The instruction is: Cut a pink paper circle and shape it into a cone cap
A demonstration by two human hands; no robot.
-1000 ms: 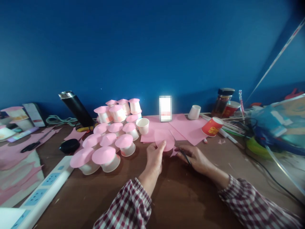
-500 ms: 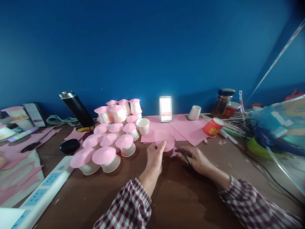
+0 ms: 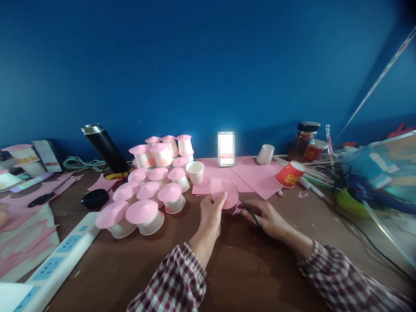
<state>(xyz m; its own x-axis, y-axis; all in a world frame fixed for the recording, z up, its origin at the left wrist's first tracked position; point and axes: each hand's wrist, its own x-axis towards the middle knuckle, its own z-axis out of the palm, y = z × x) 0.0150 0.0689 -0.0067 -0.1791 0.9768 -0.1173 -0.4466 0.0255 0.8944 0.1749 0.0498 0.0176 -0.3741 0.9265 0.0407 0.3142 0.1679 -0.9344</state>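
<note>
The left hand (image 3: 210,214) pinches the pink paper disc (image 3: 232,199) at scene centre. The right hand (image 3: 268,218) grips the scissors (image 3: 251,212), at the disc's right side. Both hands show barely any shift over the last second, suggesting little cutting progress.

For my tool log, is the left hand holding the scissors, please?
No, the right hand holds the scissors; the left hand holds pink paper.

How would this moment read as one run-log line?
left hand: holding pink paper piece | right hand: holding scissors | left side: pink-topped cups
</note>
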